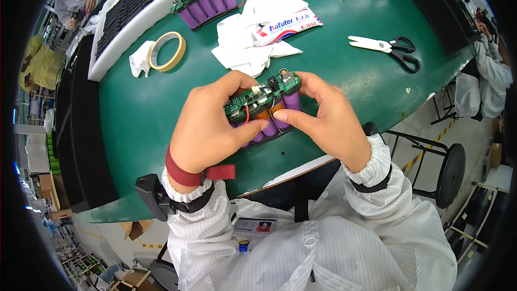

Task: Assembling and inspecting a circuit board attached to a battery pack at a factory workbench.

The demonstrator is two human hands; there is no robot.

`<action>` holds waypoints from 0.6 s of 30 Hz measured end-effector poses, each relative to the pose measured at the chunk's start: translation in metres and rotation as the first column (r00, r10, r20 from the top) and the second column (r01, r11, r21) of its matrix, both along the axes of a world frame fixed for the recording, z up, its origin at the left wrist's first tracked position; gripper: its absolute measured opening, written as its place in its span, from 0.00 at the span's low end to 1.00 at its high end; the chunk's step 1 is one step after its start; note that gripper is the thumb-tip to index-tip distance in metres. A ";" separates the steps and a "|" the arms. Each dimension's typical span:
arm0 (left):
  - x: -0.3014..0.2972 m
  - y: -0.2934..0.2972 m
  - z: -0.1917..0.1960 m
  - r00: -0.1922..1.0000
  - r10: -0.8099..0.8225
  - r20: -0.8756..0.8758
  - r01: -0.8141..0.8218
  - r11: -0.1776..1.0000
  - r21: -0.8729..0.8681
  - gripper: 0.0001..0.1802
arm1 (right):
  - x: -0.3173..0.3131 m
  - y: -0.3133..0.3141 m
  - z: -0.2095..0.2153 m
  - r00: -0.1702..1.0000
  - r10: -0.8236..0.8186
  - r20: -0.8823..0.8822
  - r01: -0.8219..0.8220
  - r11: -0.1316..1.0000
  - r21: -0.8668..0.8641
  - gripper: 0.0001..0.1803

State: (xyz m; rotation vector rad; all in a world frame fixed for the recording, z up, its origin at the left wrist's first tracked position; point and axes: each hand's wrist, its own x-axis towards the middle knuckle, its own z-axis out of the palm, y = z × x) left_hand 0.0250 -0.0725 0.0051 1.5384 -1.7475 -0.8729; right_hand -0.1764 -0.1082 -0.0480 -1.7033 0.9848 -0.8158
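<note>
Both hands hold one battery pack (269, 109) of purple cylindrical cells with a green circuit board on top, just above the green table (140, 113). My left hand (210, 124) wraps its left end, thumb across the cells below a red wire. My right hand (328, 121) grips the right end, fingers behind it and thumb pressing the front of the cells.
A second purple-cell pack (207, 2) lies at the back, by a black ribbed tray (134, 0). A masking tape roll (167, 50), white cloth (253, 48) with a tube (288, 25) on it, and scissors (388, 48) lie beyond my hands. A black stool (447, 172) stands at right.
</note>
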 end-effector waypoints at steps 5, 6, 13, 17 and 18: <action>0.000 0.001 0.002 1.000 -0.021 0.020 0.021 1.000 0.020 0.20 | -0.002 -0.001 0.001 1.000 0.017 0.023 -0.018 0.998 0.054 0.24; 0.001 0.001 0.001 0.999 -0.049 0.023 0.050 0.998 -0.027 0.20 | -0.002 -0.001 0.002 1.000 0.013 0.026 -0.015 0.999 0.051 0.24; -0.003 -0.003 0.004 1.000 -0.031 0.003 0.031 0.992 0.122 0.18 | -0.007 0.001 0.009 0.951 0.001 0.308 -0.110 0.936 0.336 0.18; -0.001 0.002 0.003 0.998 -0.044 0.054 0.043 0.999 0.015 0.17 | -0.002 0.006 0.014 0.951 -0.012 0.310 -0.109 0.924 0.368 0.17; 0.000 -0.002 0.002 0.999 -0.016 0.051 0.013 0.998 0.056 0.20 | 0.001 0.006 0.009 0.950 -0.007 0.313 -0.113 0.925 0.364 0.17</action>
